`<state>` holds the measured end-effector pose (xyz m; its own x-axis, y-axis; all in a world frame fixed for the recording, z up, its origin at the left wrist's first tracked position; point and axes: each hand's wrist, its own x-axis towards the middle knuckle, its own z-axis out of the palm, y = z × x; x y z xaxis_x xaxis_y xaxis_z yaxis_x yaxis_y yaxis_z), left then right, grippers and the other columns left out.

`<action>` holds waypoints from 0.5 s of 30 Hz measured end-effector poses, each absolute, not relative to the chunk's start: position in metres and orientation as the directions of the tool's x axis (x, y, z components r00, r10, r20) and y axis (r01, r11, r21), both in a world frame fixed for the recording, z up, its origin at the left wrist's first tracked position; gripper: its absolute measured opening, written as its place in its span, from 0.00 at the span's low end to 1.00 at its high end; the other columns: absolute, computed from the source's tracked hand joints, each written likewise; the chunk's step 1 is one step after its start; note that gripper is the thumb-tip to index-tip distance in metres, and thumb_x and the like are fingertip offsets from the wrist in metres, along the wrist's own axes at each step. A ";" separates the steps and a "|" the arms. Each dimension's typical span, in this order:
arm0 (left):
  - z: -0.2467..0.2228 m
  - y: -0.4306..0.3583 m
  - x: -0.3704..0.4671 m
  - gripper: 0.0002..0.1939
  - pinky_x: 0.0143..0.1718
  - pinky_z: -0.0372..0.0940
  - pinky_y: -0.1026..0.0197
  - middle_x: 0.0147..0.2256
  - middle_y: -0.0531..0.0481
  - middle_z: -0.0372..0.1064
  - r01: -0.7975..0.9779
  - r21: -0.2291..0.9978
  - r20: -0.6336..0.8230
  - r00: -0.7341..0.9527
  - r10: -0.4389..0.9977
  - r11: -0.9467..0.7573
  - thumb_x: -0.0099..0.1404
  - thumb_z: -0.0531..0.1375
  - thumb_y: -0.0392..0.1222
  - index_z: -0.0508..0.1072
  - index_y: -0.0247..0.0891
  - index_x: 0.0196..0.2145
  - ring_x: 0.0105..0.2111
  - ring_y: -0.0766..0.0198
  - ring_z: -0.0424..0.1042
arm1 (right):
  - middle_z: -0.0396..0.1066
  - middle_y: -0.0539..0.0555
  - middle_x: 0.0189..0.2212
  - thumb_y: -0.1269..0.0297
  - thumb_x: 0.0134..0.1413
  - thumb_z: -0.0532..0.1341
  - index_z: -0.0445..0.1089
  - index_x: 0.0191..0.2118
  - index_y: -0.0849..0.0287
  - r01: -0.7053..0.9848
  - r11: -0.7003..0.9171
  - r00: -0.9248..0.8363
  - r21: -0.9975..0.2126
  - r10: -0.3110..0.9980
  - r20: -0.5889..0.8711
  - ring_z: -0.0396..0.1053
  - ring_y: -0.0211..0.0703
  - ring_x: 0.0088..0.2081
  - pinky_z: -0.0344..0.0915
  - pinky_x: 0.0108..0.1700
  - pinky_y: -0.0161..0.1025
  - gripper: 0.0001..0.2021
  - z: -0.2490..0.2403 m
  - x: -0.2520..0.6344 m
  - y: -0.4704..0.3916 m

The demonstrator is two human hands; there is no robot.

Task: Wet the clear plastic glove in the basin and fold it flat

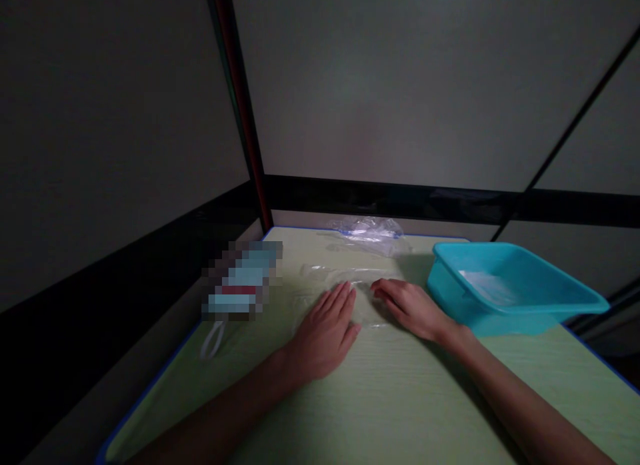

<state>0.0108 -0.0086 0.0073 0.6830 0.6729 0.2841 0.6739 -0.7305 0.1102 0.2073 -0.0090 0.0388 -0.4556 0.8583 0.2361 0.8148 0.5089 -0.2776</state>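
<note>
Clear plastic film, and here it is, spread low on the table beneath and between the two hands. As far as I can judge, it's mostly opened out: the middle lies nearly flat, while shiny ripples and a raised crease run along its far side, so that stretch isn't smooth. I can't tell whether it's one layer or two. The left hand is down on the film's left part, palm low, fingers straight and close together, thumb held out, gripping nothing. Over on the other side, the right hand has its fingers bent in at the film's right part; whether they pinch any of it, I can't tell. Beyond both hands, a crumpled clear plastic piece sits at the table's far edge. To the right, just beside the right hand, there's a teal basin with a pale sheet inside. Out left, a blurred item with a white loop lies by the edge.
</note>
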 end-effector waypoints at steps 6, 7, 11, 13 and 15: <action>0.014 0.001 0.006 0.24 0.51 0.49 0.52 0.52 0.33 0.53 0.833 0.093 0.374 0.478 0.794 -0.545 0.61 0.45 0.40 0.51 0.24 0.53 0.52 0.53 0.53 | 0.67 0.57 0.32 0.73 0.53 0.46 0.61 0.39 0.62 0.843 0.536 -0.519 -0.050 0.834 0.187 0.65 0.43 0.34 0.60 0.35 0.38 0.11 0.044 0.221 -0.027; 0.015 0.002 0.005 0.24 0.50 0.50 0.51 0.51 0.32 0.55 0.849 0.082 0.369 0.462 0.807 -0.523 0.61 0.45 0.40 0.51 0.23 0.53 0.51 0.52 0.55 | 0.67 0.58 0.33 0.73 0.53 0.45 0.62 0.39 0.62 0.844 0.535 -0.522 -0.029 0.833 0.186 0.65 0.44 0.34 0.60 0.36 0.38 0.11 0.042 0.224 -0.031; 0.017 0.002 0.002 0.25 0.48 0.51 0.50 0.48 0.33 0.59 0.868 0.055 0.355 0.444 0.823 -0.493 0.59 0.46 0.36 0.49 0.23 0.54 0.47 0.52 0.60 | 0.66 0.60 0.40 0.72 0.53 0.46 0.61 0.43 0.62 0.855 0.519 -0.502 -0.004 0.829 0.244 0.64 0.46 0.39 0.61 0.39 0.42 0.13 0.034 0.235 -0.048; 0.020 0.000 0.003 0.26 0.47 0.52 0.51 0.44 0.35 0.64 0.869 0.050 0.343 0.447 0.826 -0.492 0.59 0.46 0.35 0.48 0.24 0.54 0.44 0.53 0.64 | 0.65 0.61 0.42 0.72 0.52 0.46 0.61 0.45 0.62 0.859 0.511 -0.492 -0.004 0.829 0.264 0.64 0.47 0.41 0.61 0.40 0.44 0.14 0.030 0.239 -0.054; 0.022 -0.002 0.005 0.27 0.45 0.52 0.51 0.38 0.37 0.68 0.877 0.039 0.324 0.442 0.837 -0.479 0.58 0.46 0.34 0.47 0.24 0.55 0.39 0.54 0.66 | 0.65 0.61 0.43 0.72 0.52 0.47 0.61 0.46 0.62 0.858 0.513 -0.493 -0.006 0.827 0.270 0.63 0.48 0.43 0.61 0.42 0.45 0.15 0.028 0.241 -0.059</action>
<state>0.0050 -0.0021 0.0221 0.4420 0.8365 0.3238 0.8772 -0.4785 0.0388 0.2414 -0.0586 0.0279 -0.4930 0.8271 0.2699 0.8581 0.5135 -0.0061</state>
